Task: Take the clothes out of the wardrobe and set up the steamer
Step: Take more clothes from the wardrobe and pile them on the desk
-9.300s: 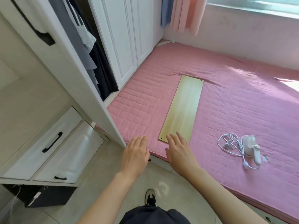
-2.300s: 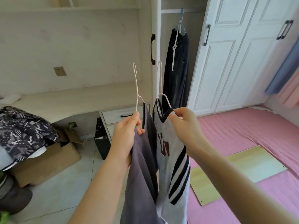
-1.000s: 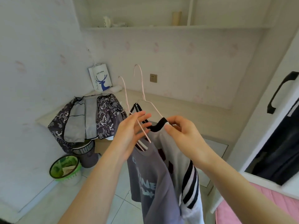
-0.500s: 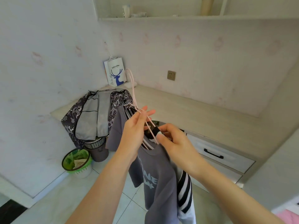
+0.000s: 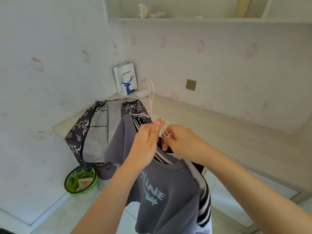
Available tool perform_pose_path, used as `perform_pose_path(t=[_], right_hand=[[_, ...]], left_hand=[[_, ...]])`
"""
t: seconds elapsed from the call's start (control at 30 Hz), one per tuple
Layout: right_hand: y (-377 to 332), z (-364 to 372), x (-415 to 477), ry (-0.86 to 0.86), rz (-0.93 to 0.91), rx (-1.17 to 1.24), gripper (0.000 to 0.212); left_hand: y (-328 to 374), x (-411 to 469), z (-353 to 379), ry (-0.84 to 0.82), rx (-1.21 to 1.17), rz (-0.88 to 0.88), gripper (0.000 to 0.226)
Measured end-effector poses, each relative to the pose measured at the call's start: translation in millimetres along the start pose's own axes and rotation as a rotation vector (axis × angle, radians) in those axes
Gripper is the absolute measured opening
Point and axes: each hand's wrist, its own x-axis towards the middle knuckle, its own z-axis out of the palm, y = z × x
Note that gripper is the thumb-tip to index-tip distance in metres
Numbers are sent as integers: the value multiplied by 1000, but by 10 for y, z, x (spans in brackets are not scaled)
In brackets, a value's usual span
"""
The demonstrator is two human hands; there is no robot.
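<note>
Both hands meet in the middle of the view, above the floor and in front of a long pale desk [image 5: 219, 130], holding two garments on pink wire hangers [image 5: 150, 100]. The left hand [image 5: 147, 142] shows its back, with the fingers close together and nearly straight and the hanger wires pinched against them at the fingertips. The right hand [image 5: 183, 141] is just beside it, touching it at the fingertips. Its fingers are curled in, and thumb and forefinger nip the same wires where they cross a black collar. From this grip the hanger necks slant up and away to the left, with the hooks pointing towards the corner of the room. The grey T-shirt [image 5: 165, 193] hangs in front, its long axis running straight down from the hands and its pale printed chest turned to the camera. One sleeve spreads out to the left. The striped shirt [image 5: 205, 198], white with black bands, hangs behind and to the right, also lengthwise downward, and is mostly covered. A patterned jacket [image 5: 79, 134] is draped over the desk's left end, above a green basket [image 5: 81, 182] on the floor. A paper bag [image 5: 126, 80] with a blue deer stands in the corner, a wall socket [image 5: 191, 84] lies to its right, and a shelf [image 5: 202, 19] runs overhead.
</note>
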Motion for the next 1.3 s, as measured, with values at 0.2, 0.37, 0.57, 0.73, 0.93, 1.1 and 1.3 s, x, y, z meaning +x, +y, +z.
perform_pose_path(t=[0.2,0.37,0.57,0.73,0.93,1.1,1.3], right_hand=[[-4,206,588,-35,84,170,19],[-8,342,978,46,154,557,28],[134,189,1447,85,146,664,26],[322,-19,1866,80,37,625,25],[490,-333,2281,26,-91,601,22],[635,-555,2619,-16,-126,600,32],[766,-608,3035,-51,-184,606,26]], left_hand=[[-362,292,-325,15,181,93,54],[-705,549,-529,-15,289,72,53],[-891,939,-949,349,317,77,20],[-1033,1476,-1184,420,530,150,30],[-1264,2014,-1245,260,640,73,38],[-1324,2161,-1276,256,617,50,19],[-1328,2268,-1259,373,514,51,18]])
